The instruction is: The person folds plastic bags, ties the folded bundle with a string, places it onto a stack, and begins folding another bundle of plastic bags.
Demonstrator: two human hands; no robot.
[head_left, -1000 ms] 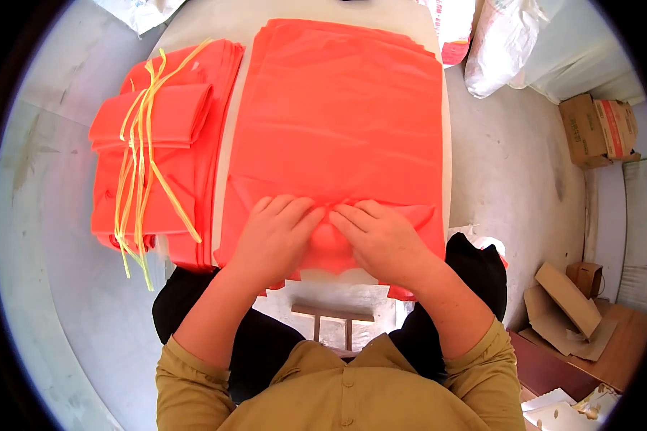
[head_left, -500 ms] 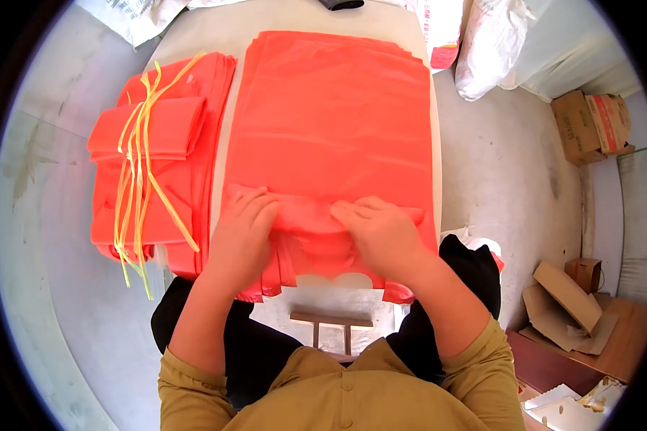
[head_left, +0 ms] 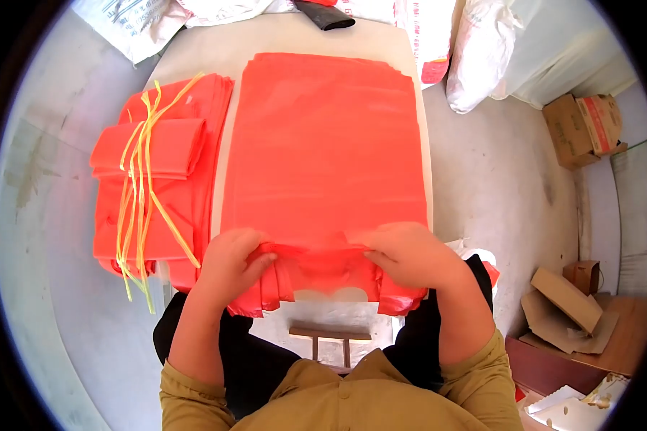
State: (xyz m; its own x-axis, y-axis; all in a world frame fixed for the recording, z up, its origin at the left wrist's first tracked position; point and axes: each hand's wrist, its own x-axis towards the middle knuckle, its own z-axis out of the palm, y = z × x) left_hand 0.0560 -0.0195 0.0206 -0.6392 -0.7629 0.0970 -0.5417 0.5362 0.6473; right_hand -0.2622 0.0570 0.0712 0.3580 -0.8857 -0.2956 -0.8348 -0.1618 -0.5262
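A stack of flat red plastic bags [head_left: 323,144] lies on the table in front of me, its near end showing handle-like flaps and a curved cut-out. At its near left part, my left hand [head_left: 239,262] pinches the red plastic between thumb and fingers. My right hand [head_left: 402,251] grips the same plastic on the right, and a gathered strip runs between the two hands. Left of the stack is a folded red bundle [head_left: 147,147] on more red plastic, with yellow strands [head_left: 142,179] lying across it.
White printed sacks [head_left: 140,25] and a dark tube-like object [head_left: 325,14] are at the table's [head_left: 287,32] far end. To the right are a white sack [head_left: 482,54], a cardboard box [head_left: 582,129] and an opened carton [head_left: 568,309]. A wooden stool frame [head_left: 331,334] shows below.
My hands have moved apart and nearer to my body, drawing the plastic's near edge between them. The view has shifted, so more of the table's far end shows.
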